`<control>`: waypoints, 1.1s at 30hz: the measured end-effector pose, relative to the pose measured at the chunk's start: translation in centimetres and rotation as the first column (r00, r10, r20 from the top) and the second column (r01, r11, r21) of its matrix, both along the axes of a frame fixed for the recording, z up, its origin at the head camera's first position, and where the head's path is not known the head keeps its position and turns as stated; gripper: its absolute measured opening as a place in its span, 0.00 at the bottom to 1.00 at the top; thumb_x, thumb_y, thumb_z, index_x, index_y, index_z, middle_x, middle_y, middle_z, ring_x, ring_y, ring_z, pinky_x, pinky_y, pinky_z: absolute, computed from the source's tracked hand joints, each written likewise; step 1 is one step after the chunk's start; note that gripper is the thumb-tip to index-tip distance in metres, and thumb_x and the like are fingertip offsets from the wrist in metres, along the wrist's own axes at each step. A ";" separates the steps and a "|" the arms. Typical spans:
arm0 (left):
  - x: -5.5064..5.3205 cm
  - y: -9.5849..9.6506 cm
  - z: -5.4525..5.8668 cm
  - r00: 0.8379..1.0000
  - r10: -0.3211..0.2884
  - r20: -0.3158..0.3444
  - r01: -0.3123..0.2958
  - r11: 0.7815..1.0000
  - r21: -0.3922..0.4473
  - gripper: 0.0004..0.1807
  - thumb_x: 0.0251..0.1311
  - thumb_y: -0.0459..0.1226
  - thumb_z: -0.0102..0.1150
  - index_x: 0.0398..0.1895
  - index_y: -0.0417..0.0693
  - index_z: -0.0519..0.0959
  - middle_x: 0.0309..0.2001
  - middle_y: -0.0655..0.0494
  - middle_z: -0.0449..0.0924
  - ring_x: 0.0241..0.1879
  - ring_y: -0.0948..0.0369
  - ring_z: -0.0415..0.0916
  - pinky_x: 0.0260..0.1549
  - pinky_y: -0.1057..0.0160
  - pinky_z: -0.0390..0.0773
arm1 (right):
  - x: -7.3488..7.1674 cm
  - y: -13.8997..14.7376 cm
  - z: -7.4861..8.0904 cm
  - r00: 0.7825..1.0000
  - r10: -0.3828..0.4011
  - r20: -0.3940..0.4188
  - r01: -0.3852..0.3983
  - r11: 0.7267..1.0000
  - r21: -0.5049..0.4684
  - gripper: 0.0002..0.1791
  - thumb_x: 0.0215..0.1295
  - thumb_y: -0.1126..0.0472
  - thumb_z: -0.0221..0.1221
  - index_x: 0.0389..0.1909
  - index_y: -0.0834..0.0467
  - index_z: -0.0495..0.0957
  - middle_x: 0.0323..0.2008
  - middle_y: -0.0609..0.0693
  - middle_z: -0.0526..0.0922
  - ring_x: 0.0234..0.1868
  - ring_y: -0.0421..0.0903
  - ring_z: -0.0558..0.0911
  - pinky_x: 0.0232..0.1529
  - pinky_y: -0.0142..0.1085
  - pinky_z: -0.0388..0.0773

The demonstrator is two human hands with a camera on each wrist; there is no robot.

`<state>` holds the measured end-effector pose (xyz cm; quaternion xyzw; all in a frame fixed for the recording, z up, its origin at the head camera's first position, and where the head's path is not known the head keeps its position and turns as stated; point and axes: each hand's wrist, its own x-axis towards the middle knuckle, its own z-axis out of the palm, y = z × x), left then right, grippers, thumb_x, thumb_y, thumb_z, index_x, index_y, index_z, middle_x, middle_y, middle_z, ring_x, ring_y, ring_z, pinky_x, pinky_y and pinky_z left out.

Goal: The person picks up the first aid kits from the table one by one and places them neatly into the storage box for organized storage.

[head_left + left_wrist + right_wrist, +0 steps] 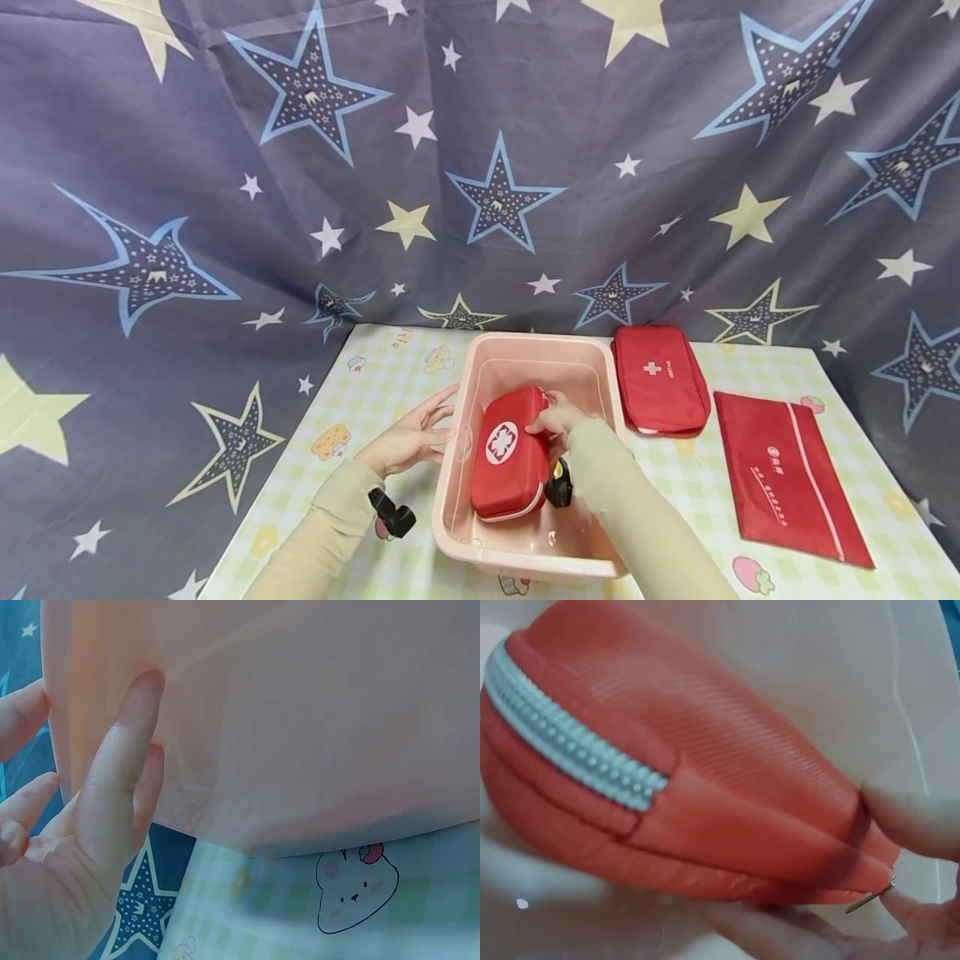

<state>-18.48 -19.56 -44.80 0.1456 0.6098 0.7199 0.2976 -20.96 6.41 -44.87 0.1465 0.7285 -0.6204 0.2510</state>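
Observation:
A red zippered first-aid case with a white oval emblem lies tilted inside a pink plastic bin. My right hand reaches into the bin and grips the case near its far right end, thumb on the top face. In the right wrist view the case shows its pale zipper, with thumb and fingers on opposite sides. Outside the bin, my left hand touches the left wall with extended fingers. The left wrist view shows those fingers against the bin wall.
Right of the bin lies a red pouch with a white cross. Beyond it sits a flat red folder-like bag with a white stripe. A checkered cloth covers the table, and a star-patterned curtain hangs behind.

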 end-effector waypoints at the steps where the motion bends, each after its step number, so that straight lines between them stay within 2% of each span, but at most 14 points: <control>1: 0.0 0.0 0.0 1.000 0.003 0.000 -0.003 1.000 -0.002 0.44 0.64 0.29 0.52 0.76 0.53 0.39 0.72 0.35 0.44 0.58 0.51 0.70 0.44 0.50 0.80 | 0.0 0.0 0.1 1.000 0.006 -0.001 -0.006 1.000 0.000 0.44 0.56 0.76 0.56 0.71 0.58 0.46 0.57 0.69 0.63 0.52 0.67 0.73 0.45 0.60 0.77; 6: 0.0 0.1 0.2 1.000 0.008 0.002 -0.008 1.000 -0.009 0.44 0.64 0.28 0.52 0.76 0.53 0.38 0.72 0.35 0.44 0.58 0.52 0.70 0.46 0.50 0.79 | -0.1 0.1 0.7 0.998 0.055 -0.032 -0.053 0.997 0.047 0.43 0.55 0.75 0.55 0.72 0.59 0.48 0.59 0.68 0.64 0.52 0.63 0.72 0.49 0.55 0.78; 9: 0.0 0.0 0.3 1.000 0.010 0.000 -0.010 1.000 -0.005 0.45 0.63 0.28 0.52 0.76 0.52 0.38 0.72 0.34 0.44 0.57 0.53 0.71 0.46 0.49 0.79 | -0.1 0.4 1.4 0.992 0.114 -0.059 -0.109 0.992 0.070 0.42 0.56 0.73 0.53 0.72 0.60 0.48 0.59 0.67 0.65 0.52 0.61 0.72 0.49 0.51 0.79; 12: -0.1 -0.1 0.4 1.000 0.007 -0.007 -0.007 1.000 0.002 0.45 0.63 0.28 0.52 0.76 0.52 0.38 0.72 0.34 0.43 0.57 0.53 0.71 0.46 0.50 0.79 | 0.1 0.8 2.3 0.989 0.143 -0.037 -0.143 0.990 0.010 0.43 0.59 0.72 0.52 0.73 0.57 0.45 0.58 0.67 0.65 0.51 0.63 0.73 0.45 0.53 0.80; 16: -0.1 -0.2 0.5 1.000 -0.002 -0.015 0.002 1.000 0.011 0.44 0.64 0.28 0.51 0.76 0.52 0.38 0.72 0.34 0.42 0.57 0.55 0.71 0.46 0.50 0.79 | 0.5 1.7 3.3 0.991 0.129 0.023 -0.126 0.987 -0.104 0.43 0.59 0.71 0.50 0.74 0.51 0.43 0.57 0.67 0.67 0.49 0.66 0.76 0.45 0.58 0.77; 21: -0.2 -0.2 0.3 1.000 -0.007 -0.013 0.007 1.000 0.013 0.45 0.64 0.28 0.52 0.76 0.52 0.37 0.72 0.34 0.42 0.55 0.56 0.72 0.45 0.52 0.80 | 0.1 2.9 3.7 0.991 0.121 0.054 -0.107 0.973 -0.206 0.43 0.61 0.74 0.44 0.75 0.51 0.39 0.61 0.71 0.59 0.59 0.71 0.67 0.49 0.62 0.71; 27: -0.2 -0.2 0.1 1.000 0.001 -0.006 -0.001 1.000 0.000 0.44 0.65 0.28 0.51 0.76 0.53 0.38 0.72 0.34 0.42 0.55 0.56 0.73 0.45 0.53 0.80 | -0.1 4.0 3.4 0.992 0.093 0.087 -0.067 0.962 -0.266 0.40 0.64 0.73 0.41 0.75 0.55 0.37 0.66 0.71 0.55 0.65 0.68 0.62 0.53 0.58 0.71; 33: 0.0 0.1 0.0 1.000 -0.002 0.000 0.002 1.000 0.003 0.44 0.64 0.29 0.52 0.76 0.53 0.37 0.72 0.34 0.42 0.53 0.57 0.74 0.44 0.54 0.80 | 0.1 4.6 3.5 0.989 0.143 0.046 -0.123 0.948 -0.292 0.39 0.65 0.73 0.40 0.75 0.57 0.38 0.67 0.70 0.57 0.67 0.66 0.62 0.52 0.55 0.73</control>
